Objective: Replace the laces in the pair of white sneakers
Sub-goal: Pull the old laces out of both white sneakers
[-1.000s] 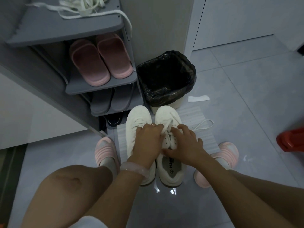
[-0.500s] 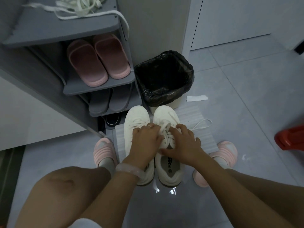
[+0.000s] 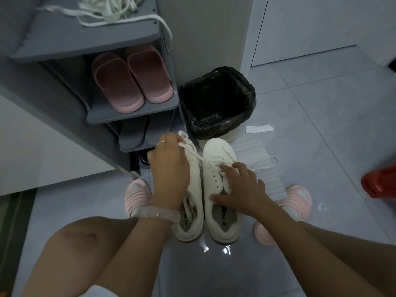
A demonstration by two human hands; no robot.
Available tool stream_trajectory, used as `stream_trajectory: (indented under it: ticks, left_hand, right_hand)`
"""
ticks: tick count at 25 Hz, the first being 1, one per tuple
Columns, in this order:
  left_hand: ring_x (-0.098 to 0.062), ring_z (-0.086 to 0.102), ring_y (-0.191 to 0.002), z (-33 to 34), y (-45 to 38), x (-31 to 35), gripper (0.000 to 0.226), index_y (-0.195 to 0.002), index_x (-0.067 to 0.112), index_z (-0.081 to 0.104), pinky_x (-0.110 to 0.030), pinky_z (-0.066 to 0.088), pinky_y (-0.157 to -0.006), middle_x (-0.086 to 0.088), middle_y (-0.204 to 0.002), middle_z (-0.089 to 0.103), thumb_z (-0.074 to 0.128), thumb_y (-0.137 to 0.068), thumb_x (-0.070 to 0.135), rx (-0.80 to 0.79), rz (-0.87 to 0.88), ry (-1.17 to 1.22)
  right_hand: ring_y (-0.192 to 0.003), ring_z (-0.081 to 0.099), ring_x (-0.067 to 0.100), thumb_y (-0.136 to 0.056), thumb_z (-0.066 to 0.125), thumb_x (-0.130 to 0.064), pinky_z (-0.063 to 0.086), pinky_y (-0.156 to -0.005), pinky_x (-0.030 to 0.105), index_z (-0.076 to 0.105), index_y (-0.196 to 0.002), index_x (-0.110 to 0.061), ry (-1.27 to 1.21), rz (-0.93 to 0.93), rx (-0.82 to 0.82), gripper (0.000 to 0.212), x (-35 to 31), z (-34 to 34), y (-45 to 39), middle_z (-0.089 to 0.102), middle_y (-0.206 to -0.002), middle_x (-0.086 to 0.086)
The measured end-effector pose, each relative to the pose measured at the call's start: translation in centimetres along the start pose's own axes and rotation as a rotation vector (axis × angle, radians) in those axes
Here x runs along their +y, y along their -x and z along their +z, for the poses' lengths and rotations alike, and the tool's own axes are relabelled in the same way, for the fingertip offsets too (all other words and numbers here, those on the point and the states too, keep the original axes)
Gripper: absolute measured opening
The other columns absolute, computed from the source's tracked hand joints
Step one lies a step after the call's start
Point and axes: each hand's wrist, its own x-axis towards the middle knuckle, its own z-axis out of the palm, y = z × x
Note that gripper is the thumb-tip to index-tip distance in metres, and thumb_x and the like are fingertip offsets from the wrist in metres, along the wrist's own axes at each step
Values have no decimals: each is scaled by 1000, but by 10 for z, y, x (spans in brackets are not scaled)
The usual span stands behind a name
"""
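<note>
Raised since the earlier frame, left hand [image 3: 169, 166] pinches the lace [image 3: 198, 156], drawing it from the sneaker [image 3: 216, 166]; right hand [image 3: 242, 185], fingers spread, steadies that shoe beneath it.

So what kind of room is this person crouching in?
Probably a home entryway. A grey shoe rack holds pink slippers, a bin lined with a black bag stands on the tiled floor, and a door is just behind.
</note>
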Motion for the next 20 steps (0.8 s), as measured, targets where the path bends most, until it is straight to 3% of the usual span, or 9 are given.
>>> stream_trajectory:
  ticks: [3, 5, 7, 10, 13, 16, 20]
  left_hand:
    - [-28, 45, -116, 1, 3, -7, 34, -124, 14, 46, -41, 30, -95, -8, -129, 46, 46, -91, 11, -229, -24, -168]
    - [-27, 36, -126, 7, 11, -10, 48, -137, 21, 34, -41, 29, -102, -6, -143, 32, 48, -91, 19, -366, 27, -273]
    - [-25, 41, -121, 15, 19, -9, 40, -131, 18, 44, -36, 32, -98, -5, -136, 41, 47, -92, 23, -393, 122, -230]
    - [-25, 54, -101, 26, 33, 0, 30, -110, 11, 53, -35, 43, -85, -8, -108, 58, 49, -92, 34, -571, 145, -79]
    - [-25, 57, -98, 34, 42, 4, 35, -111, 9, 46, -31, 42, -76, -9, -108, 56, 52, -89, 36, -621, 88, -72]
    - [-25, 57, -92, 36, 44, 4, 30, -110, 8, 43, -27, 36, -66, -10, -108, 54, 51, -90, 28, -606, 96, -37]
    - [-27, 58, -92, 39, 44, 1, 28, -116, 6, 40, -26, 33, -63, -13, -107, 56, 46, -90, 15, -572, 68, -59]
  right_hand:
    - [-134, 25, 23, -77, 63, -56, 28, -109, 41, 31, -142, -28, -140, -25, 10, 78, 2, -2, -4, 22, -145, 2]
    - [-121, 43, 22, -89, 55, -39, 34, -92, 23, 57, -122, -16, -335, -61, 171, 40, 6, -6, -10, 46, -125, 7]
    - [-101, 55, 25, -94, 48, -23, 35, -74, 25, 66, -99, -8, -315, -46, 312, 24, 11, -10, -16, 60, -101, 9]
    - [-86, 58, 23, -92, 52, -18, 42, -74, 30, 62, -100, -9, -239, -37, 340, 16, 5, -8, -17, 62, -87, 8]
    - [-97, 57, 24, -93, 48, -17, 44, -79, 31, 58, -113, -11, -5, -116, 329, 23, -11, -3, -18, 59, -106, 8]
    - [-99, 58, 24, -94, 44, -13, 44, -78, 29, 55, -109, -7, 130, -94, 330, 20, -22, -3, -22, 57, -110, 8]
    - [-68, 52, 19, -87, 52, -14, 46, -67, 31, 61, -77, 0, -153, -4, 173, 19, -17, -14, -33, 60, -78, 20]
